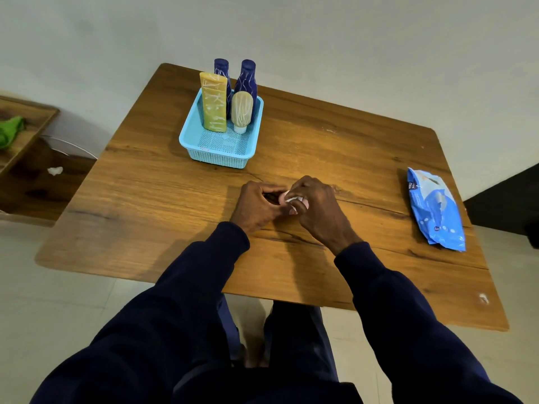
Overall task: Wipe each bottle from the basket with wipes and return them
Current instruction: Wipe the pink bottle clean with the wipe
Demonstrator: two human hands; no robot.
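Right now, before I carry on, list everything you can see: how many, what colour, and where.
table: one, brown wood, under everything
basket: one, light blue, far middle of table
dark blue bottles: two, upright at basket's back
yellow tube: one, upright in basket, front left
beige tube: one, cap down, beside yellow tube
wipes pack: one, blue, table's right side
wipe: one, white, table's middle
small pinkish item: one, mostly hidden, beside wipe
shelf: one, brown, far left
green cloth: one, on shelf
left hand: grips small pinkish item
right hand: pinches wipe
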